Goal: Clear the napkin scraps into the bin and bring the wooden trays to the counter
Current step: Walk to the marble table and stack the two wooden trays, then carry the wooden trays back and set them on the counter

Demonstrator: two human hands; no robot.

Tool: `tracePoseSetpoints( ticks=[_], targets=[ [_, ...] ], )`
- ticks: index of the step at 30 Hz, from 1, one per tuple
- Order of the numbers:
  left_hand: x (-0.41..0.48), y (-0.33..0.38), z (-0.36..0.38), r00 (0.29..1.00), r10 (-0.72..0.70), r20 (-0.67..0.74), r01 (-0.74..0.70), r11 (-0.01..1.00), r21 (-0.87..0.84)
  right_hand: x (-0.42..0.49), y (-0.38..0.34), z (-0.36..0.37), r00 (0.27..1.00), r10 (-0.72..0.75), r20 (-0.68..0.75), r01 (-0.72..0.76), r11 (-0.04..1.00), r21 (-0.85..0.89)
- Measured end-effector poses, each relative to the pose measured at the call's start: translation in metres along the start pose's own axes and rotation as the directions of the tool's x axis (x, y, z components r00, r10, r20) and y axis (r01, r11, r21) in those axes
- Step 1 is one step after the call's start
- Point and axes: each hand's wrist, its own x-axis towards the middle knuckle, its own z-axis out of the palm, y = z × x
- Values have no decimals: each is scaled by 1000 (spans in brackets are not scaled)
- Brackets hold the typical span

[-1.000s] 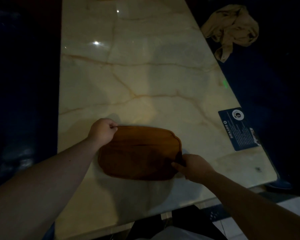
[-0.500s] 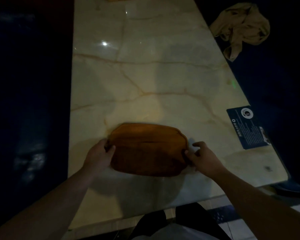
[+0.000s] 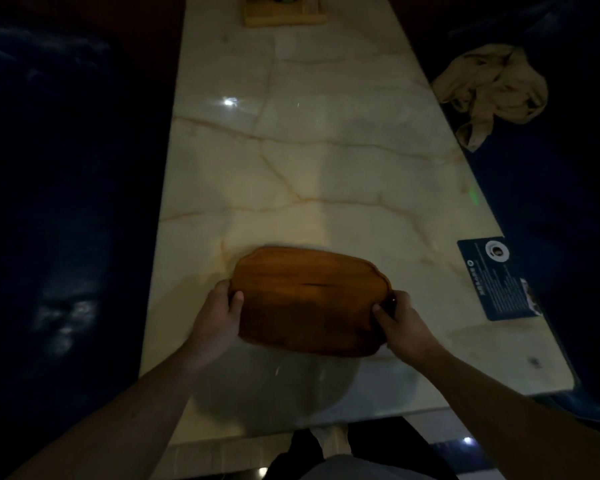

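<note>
I see the tray lying long side across, between my left hand and right hand; fingers pinching each short end

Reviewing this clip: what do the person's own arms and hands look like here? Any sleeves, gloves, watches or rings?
Both forearms are bare as far as the frame shows, with no sleeve visible. The left hand and the right hand wear no gloves. No watch, bracelet or ring can be made out at either wrist or on the fingers, though the lighting is dim, so a small item could go unnoticed.
</note>
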Motion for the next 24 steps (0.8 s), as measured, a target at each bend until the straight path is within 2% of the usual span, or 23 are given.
tracePoseSetpoints(
  ticks=[3, 7, 12, 18, 24],
  targets=[
    [-5, 12, -4, 999, 5, -49, -5, 1000, -14, 1, -10, -15, 996, -72, -48, 74, 997, 30],
    [-17, 34, -11, 992, 13, -126, -24, 996, -87, 9, -28, -40, 984, -176, -30, 177, 984, 26],
    [-39, 74, -15, 948, 43, -315, -102, 980, -173, 32, -57, -75, 951, -299, -77, 304, 951, 62],
    [-79, 110, -17, 842, -67, -535, -82, 965, -250, 57, -102, -103, 874, -485, 12, 481, 870, 112],
    [-163, 119, -25, 651, -199, -733, -5, 964, -266, 40, -156, -82, 727, -664, 174, 639, 747, 183]
  ],
)
